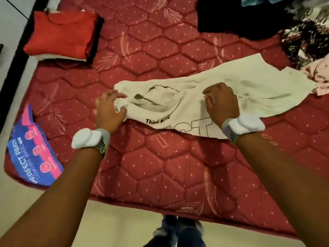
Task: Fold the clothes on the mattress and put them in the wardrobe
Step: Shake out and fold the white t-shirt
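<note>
Head view: cream T-shirt [204, 93] lies partly folded across mid red mattress [160, 175]. Left hand [109, 108] pinches its collar end, fingers clamped on cloth. Right hand [221, 102] presses flat on the shirt, fingers relaxed and apart. Folded red stack [62, 34] far left; unfolded clothes heap [293, 32] far right.

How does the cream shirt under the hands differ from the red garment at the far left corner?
The cream shirt is spread long and rumpled, only partly folded; the red garment is a compact folded rectangle.
The cream shirt has the left hand gripping its end and the right hand resting on it; the red garment is untouched.
The cream shirt lies directly on the mattress; the red garment tops a small stack.
Both are on the mattress.
</note>
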Demonstrator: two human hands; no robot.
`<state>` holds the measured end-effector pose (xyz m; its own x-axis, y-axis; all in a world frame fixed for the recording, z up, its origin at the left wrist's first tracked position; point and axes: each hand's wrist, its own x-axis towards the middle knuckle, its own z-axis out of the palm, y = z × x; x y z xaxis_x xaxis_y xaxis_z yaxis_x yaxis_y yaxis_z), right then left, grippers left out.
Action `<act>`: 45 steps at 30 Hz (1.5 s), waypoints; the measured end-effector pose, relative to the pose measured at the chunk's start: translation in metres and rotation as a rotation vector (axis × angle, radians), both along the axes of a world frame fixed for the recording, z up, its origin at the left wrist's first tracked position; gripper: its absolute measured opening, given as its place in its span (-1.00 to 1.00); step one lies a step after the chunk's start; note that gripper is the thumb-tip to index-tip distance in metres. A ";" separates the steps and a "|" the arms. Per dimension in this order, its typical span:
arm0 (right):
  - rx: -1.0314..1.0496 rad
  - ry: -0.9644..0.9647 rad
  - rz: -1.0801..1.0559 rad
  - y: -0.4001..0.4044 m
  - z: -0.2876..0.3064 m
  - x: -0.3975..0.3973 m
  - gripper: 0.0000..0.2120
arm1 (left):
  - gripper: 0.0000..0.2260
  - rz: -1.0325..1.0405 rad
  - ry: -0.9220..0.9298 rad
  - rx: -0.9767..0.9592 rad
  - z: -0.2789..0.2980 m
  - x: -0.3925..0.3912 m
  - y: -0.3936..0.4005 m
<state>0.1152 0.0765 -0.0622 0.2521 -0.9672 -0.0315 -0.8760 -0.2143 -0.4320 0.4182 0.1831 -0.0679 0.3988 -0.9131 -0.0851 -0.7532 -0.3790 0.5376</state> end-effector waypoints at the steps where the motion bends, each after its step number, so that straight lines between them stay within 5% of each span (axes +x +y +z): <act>1: 0.035 -0.013 -0.004 0.001 -0.007 0.005 -0.77 | -0.59 -0.060 -0.027 0.038 -0.008 0.002 0.000; 8: 0.264 0.243 0.059 -0.017 -0.027 0.015 -0.34 | -0.56 -0.128 -0.253 0.224 -0.033 0.002 -0.033; 12: 0.271 0.250 0.025 -0.031 -0.027 0.012 -0.49 | -0.83 -0.086 -0.251 0.079 -0.022 0.001 -0.038; 16: -0.116 0.464 0.161 -0.038 -0.029 0.021 -0.56 | -0.83 -0.081 -0.140 -0.067 -0.010 0.000 -0.030; 19: -0.057 0.558 0.351 -0.047 -0.033 0.030 -0.73 | -0.79 -0.140 -0.109 -0.163 -0.003 0.000 -0.028; 22: 0.020 0.265 0.250 -0.050 -0.017 0.034 -0.75 | -0.78 -0.069 -0.030 -0.235 0.009 0.001 -0.023; 25: -0.009 -0.095 0.190 -0.052 0.026 0.026 -0.77 | -0.76 -0.005 0.016 -0.305 0.036 0.004 -0.019; 28: -0.024 -0.208 0.147 -0.057 0.103 0.017 -0.78 | -0.75 0.000 0.051 -0.324 0.085 0.011 -0.020; 32: -0.009 0.057 0.316 -0.078 0.196 0.008 -0.74 | -0.62 -0.185 0.070 -0.167 0.162 0.018 -0.031; 34: -0.022 0.219 0.398 -0.086 0.242 0.003 -0.73 | -0.54 -0.341 -0.098 0.053 0.208 0.028 -0.039; 37: -0.078 0.084 0.317 -0.090 0.304 -0.003 -0.71 | -0.69 -0.483 -0.240 0.257 0.272 0.036 -0.042; 41: -0.055 -0.366 0.070 -0.082 0.382 -0.007 -0.80 | -0.77 -0.358 -0.001 -0.061 0.357 0.044 -0.038; 43: -0.121 -0.357 0.041 -0.076 0.415 -0.002 -0.75 | -0.74 -0.249 0.205 -0.251 0.399 0.041 -0.038; 45: -0.275 -0.286 0.051 -0.075 0.445 0.001 -0.65 | -0.77 -0.212 0.197 -0.399 0.441 0.036 -0.038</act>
<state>0.1163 0.0013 0.3832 0.2607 -0.9157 0.3057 -0.7138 -0.3960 -0.5776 0.4542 0.1446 0.3727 0.2120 -0.9492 0.2326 -0.6608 0.0361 0.7497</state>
